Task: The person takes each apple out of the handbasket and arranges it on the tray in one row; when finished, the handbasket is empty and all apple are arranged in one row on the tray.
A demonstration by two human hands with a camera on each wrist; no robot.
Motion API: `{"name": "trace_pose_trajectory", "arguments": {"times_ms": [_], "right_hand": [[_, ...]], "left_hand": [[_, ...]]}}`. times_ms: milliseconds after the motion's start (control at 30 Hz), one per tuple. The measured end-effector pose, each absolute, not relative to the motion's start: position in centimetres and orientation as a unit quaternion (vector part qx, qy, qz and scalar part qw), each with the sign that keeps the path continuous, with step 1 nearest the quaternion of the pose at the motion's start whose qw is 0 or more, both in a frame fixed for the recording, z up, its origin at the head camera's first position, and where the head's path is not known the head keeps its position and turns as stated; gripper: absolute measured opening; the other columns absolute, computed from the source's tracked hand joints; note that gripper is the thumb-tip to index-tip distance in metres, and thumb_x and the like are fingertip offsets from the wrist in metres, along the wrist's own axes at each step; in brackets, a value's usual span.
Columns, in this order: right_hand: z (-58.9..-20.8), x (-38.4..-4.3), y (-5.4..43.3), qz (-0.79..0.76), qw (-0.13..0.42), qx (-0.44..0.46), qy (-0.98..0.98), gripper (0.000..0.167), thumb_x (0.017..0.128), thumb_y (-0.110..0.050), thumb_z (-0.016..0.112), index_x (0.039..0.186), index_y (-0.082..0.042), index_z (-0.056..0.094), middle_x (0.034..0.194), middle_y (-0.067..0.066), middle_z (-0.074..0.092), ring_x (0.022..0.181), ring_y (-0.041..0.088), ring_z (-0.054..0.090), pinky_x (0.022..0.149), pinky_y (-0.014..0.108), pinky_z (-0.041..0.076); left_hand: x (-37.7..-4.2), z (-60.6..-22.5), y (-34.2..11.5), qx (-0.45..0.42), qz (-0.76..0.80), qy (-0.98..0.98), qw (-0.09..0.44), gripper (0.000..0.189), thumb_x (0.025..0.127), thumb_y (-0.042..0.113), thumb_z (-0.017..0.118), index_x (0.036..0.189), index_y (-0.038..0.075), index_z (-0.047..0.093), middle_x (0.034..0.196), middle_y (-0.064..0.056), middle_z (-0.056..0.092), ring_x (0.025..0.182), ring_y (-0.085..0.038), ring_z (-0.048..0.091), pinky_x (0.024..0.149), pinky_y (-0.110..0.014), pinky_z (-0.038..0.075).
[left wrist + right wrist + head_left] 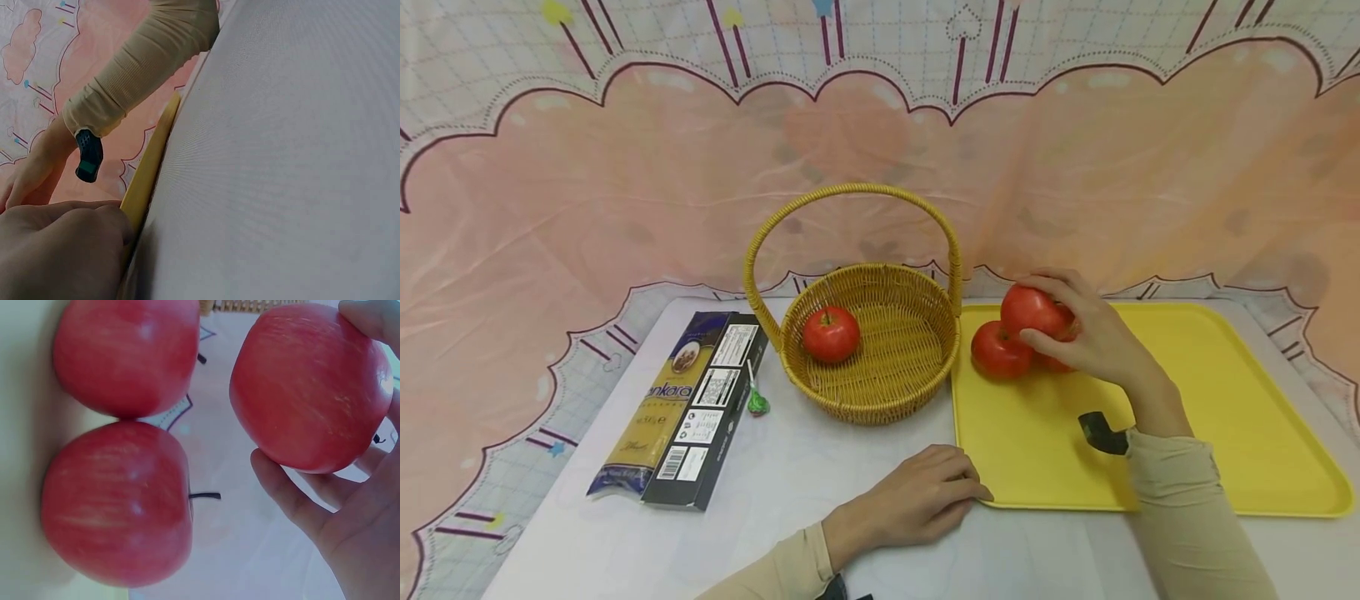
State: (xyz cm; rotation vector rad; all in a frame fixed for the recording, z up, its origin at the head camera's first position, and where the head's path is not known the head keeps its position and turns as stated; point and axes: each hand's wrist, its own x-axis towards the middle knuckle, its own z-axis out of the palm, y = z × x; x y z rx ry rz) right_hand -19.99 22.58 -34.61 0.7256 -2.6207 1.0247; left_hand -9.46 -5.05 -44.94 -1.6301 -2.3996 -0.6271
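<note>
My right hand (1093, 329) holds a red apple (1028, 310) between thumb and fingers, raised over the left part of a yellow tray (1157, 417). Below it, two more apples sit side by side on the tray, the left one (1000, 352) in plain sight and the other (119, 506) partly covered by my hand in the head view. My left hand (917, 496) grips the tray's near left corner, its fingers at the rim. A yellow wicker basket (880, 407) with a tall handle stands left of the tray, with one apple (831, 334) inside.
Left of the basket lie a gold and blue packet (655, 408) and a black box (715, 425) with white labels. A green-wrapped lollipop (757, 403) is beside the box. Behind the white table (820, 475) hangs a patterned pink cloth (685, 192).
</note>
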Motion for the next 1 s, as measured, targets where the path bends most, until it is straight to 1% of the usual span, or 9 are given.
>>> {"name": "trace_pose_trajectory", "arguments": {"times_ms": [100, 300, 433, 767, 1000], "right_hand": [[-34.6, -20.0, 23.0, 0.347, 0.111, 0.238, -0.9, 0.061, 0.08, -0.03, 0.075, 0.135, -0.035, 0.048, 0.141, -0.003, 0.039, 0.118, 0.03, 0.049, 0.093, 0.059, 0.045], [-34.4, -19.8, 24.0, 0.346, 0.088, 0.206, -0.911, 0.06, 0.082, -0.032, 0.073, 0.136, -0.031, 0.048, 0.143, -0.001, 0.037, 0.12, 0.034, 0.046, 0.092, 0.065, 0.043], [-34.1, -19.7, 24.6, 0.342, 0.08, 0.193, -0.916, 0.06, 0.083, -0.032, 0.072, 0.137, -0.033, 0.047, 0.144, 0.001, 0.035, 0.122, 0.036, 0.043, 0.092, 0.068, 0.041], [-33.9, -19.5, 25.8, 0.342, 0.063, 0.178, -0.921, 0.059, 0.084, -0.031, 0.07, 0.138, -0.028, 0.046, 0.145, 0.003, 0.033, 0.121, 0.038, 0.043, 0.091, 0.068, 0.04], [-33.9, -19.5, 26.5, 0.343, 0.056, 0.164, -0.923, 0.059, 0.084, -0.032, 0.07, 0.137, -0.036, 0.045, 0.144, 0.001, 0.033, 0.121, 0.038, 0.042, 0.091, 0.067, 0.04]], "left_hand": [[-9.5, -44.9, -5.0, -0.547, -0.211, -0.805, 0.087, 0.021, 0.095, 0.019, 0.051, 0.11, 0.023, 0.066, 0.103, 0.01, 0.058, 0.105, -0.004, 0.051, 0.111, -0.02, 0.031], [-9.5, -45.0, -5.0, -0.549, -0.212, -0.803, 0.095, 0.021, 0.094, 0.018, 0.052, 0.109, 0.023, 0.066, 0.102, 0.01, 0.058, 0.104, -0.005, 0.052, 0.11, -0.02, 0.031], [-9.5, -45.0, -5.0, -0.55, -0.21, -0.802, 0.101, 0.02, 0.094, 0.018, 0.052, 0.108, 0.023, 0.066, 0.102, 0.01, 0.058, 0.104, -0.005, 0.052, 0.11, -0.02, 0.031], [-9.5, -44.9, -5.0, -0.548, -0.204, -0.806, 0.091, 0.021, 0.095, 0.019, 0.051, 0.11, 0.023, 0.066, 0.103, 0.01, 0.058, 0.104, -0.004, 0.051, 0.11, -0.02, 0.031], [-9.5, -45.0, -5.0, -0.548, -0.203, -0.806, 0.095, 0.021, 0.095, 0.019, 0.052, 0.109, 0.023, 0.066, 0.103, 0.011, 0.057, 0.105, -0.004, 0.05, 0.111, -0.02, 0.031]]}}
